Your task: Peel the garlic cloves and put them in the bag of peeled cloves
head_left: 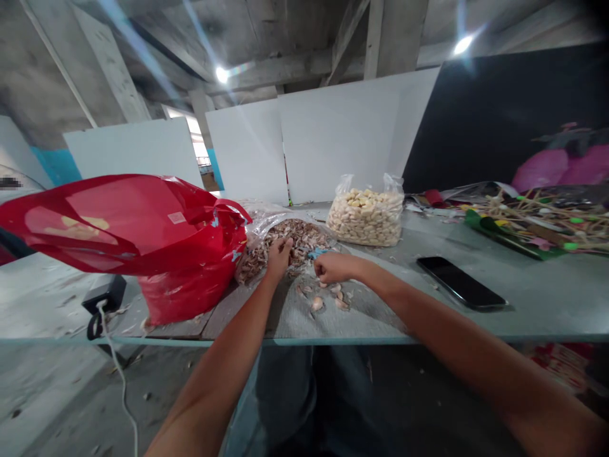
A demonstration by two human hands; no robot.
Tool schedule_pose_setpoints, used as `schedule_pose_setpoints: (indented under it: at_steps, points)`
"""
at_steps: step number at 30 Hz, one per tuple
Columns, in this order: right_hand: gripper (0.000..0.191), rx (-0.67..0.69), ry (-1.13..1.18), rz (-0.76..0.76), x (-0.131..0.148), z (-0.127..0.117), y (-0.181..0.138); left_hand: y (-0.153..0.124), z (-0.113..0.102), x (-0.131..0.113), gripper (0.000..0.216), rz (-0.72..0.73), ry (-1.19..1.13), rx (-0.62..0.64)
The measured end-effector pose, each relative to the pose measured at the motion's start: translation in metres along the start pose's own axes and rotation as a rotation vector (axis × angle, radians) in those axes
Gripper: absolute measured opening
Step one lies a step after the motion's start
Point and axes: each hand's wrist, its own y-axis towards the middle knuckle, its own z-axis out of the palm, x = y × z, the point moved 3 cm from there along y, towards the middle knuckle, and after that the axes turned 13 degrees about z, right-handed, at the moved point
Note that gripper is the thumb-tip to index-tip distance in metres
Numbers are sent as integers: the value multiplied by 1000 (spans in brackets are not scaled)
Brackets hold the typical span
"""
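My left hand (280, 256) is over the near part of a heap of dry garlic skins (304, 236), its fingers drawn together; whatever is in them is too small to make out. Beside it, my right hand (335, 267) is closed just above the table, and its fingers hide what they hold. A small blue object (317, 252) shows at the far edge of that hand; I cannot tell whether it is held. Several unpeeled garlic cloves (317, 304) lie on the tabletop just in front of my right hand. The skins spill from a clear plastic bag (266, 219).
A clear bag of peeled garlic cloves (365, 219) stands behind my right hand. At left is a large red bag (190, 279), with a black adapter (105, 293) and white cable near it. A phone (460, 283) and a pile of thin sticks (537, 219) are at right.
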Motion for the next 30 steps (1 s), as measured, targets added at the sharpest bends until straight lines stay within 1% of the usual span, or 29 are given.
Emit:
schedule_pose_setpoints:
  at_steps: [3,4,6,8,9,11,13,14,16,19,22,23,27,30]
  points:
    - [21,-67,42,62,-9,-10,5,-4,7,-4,36,76,102,193]
    - [21,-78,41,75,-12,-12,7,-5,9,-5,34,91,123,233]
    - [20,-94,30,109,-14,-13,8,-6,10,-6,33,102,138,259]
    - [19,-118,24,163,-13,-11,8,-5,9,-4,31,104,143,228]
    - [22,-125,22,191,-10,-10,7,-5,8,-4,30,105,145,208]
    - [37,-120,21,220,0,-6,5,-3,6,-3,29,111,148,174]
    - [48,-77,10,196,14,-3,3,-2,4,-2,29,125,148,158]
    - [50,-45,1,170,21,-2,2,-1,3,-2,29,132,148,152]
    - [48,7,-21,116,35,-1,1,0,2,-2,29,143,153,128]
    - [39,19,-84,75,47,0,3,1,0,-2,28,139,148,99]
    - [25,55,-91,40,48,2,11,1,0,-2,28,134,141,74]
    - [24,87,-65,34,47,3,14,1,-1,-3,27,134,143,67]
    - [35,219,54,34,41,6,27,1,-2,-3,27,127,143,50]
    - [41,359,150,57,37,7,34,2,-3,-2,29,112,111,15]
